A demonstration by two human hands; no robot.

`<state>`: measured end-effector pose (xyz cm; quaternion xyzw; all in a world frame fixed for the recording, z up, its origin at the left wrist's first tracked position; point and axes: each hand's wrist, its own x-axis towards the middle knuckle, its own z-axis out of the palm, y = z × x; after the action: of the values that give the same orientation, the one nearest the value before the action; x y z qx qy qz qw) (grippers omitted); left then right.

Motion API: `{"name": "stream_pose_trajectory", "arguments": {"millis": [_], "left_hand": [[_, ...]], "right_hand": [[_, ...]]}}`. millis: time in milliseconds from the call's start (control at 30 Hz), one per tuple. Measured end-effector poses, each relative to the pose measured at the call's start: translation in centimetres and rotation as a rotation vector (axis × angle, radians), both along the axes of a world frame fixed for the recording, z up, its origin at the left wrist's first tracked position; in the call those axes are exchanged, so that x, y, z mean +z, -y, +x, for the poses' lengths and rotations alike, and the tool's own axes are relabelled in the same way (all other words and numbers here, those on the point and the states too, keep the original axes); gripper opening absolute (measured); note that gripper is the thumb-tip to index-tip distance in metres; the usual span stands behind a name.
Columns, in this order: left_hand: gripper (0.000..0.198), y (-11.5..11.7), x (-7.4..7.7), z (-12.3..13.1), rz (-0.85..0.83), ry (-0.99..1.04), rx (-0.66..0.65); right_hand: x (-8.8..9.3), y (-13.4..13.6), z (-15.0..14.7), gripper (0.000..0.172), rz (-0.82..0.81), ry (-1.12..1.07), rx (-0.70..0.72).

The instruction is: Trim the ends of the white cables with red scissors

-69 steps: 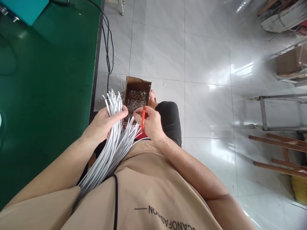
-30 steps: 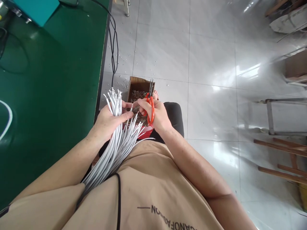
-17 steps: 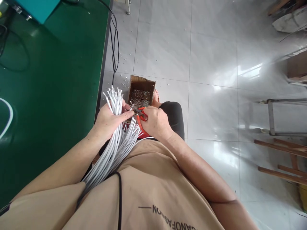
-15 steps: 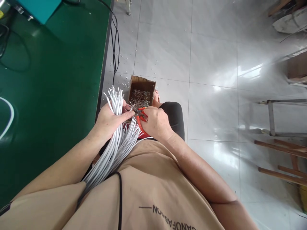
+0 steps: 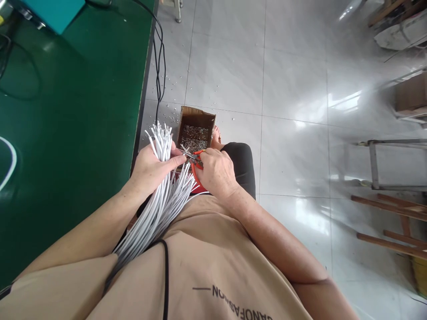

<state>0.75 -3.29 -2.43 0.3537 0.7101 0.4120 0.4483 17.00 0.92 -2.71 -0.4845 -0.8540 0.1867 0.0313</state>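
A thick bundle of white cables (image 5: 162, 191) runs up from my lap, and my left hand (image 5: 151, 165) is closed around its upper part. The cut ends fan out above that hand. Between my left thumb and fingers one cable end sticks out toward the right. My right hand (image 5: 218, 171) grips small cutters with orange-red handles (image 5: 196, 175). Their metal jaws point left and meet the cable end at my left fingertips. Whether the jaws are fully closed is too small to tell. More loose cable ends lie just below the cutters.
An open cardboard box (image 5: 197, 116) with many tiny clippings stands on the tiled floor (image 5: 230, 75) beyond my hands. Scraps are scattered beside it. A green table (image 5: 83, 111) is at my left, with black cords (image 5: 160, 66) hanging by its edge. Wooden stool legs (image 5: 387, 206) are at right.
My hands, the cutters and the cable bundle hold nearly the same place. The cutter handles look slightly shifted in my right hand, and the whole view has moved a little.
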Motion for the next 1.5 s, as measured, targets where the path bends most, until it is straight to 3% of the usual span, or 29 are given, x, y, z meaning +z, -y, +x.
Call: {"name": "stream_pose_trajectory", "arguments": {"millis": [133,367,567,733,900,1033,1133,1267,1500], "left_hand": [[0.026,0.0,0.1,0.1,0.01,-0.057,-0.002],[0.028,-0.1,0.1,0.4,0.001,0.053,0.026],[0.034,-0.1,0.4,0.4,-0.011,0.027,0.011],[0.034,-0.2,0.1,0.3,-0.006,0.05,-0.026],[0.032,-0.2,0.0,0.1,-0.007,0.076,-0.067],[0.031,-0.3,0.5,0.1,-0.028,-0.022,-0.139],[0.03,-0.4,0.6,0.1,-0.022,-0.047,-0.149],[0.031,-0.4,0.1,0.1,-0.002,0.065,-0.077],[0.031,-0.2,-0.1,0.3,-0.009,0.152,-0.081]], "right_hand": [[-0.3,0.0,0.1,0.031,0.012,-0.012,0.0],[-0.2,-0.2,0.3,0.031,-0.027,-0.039,-0.006],[0.4,-1.3,0.8,0.021,-0.355,-0.45,-0.215],[1.3,-1.7,0.4,0.024,-0.607,-0.779,-0.327],[1.3,-1.5,-0.3,0.019,-0.602,-0.812,-0.332],[1.0,-0.9,-1.2,0.011,-0.506,-0.751,-0.399],[0.9,-0.9,-1.4,0.014,-0.64,-0.824,-0.42],[1.3,-1.3,-0.8,0.019,-0.862,-0.983,-0.407],[0.9,-1.2,-0.6,0.015,-0.814,-0.968,-0.438]]}}
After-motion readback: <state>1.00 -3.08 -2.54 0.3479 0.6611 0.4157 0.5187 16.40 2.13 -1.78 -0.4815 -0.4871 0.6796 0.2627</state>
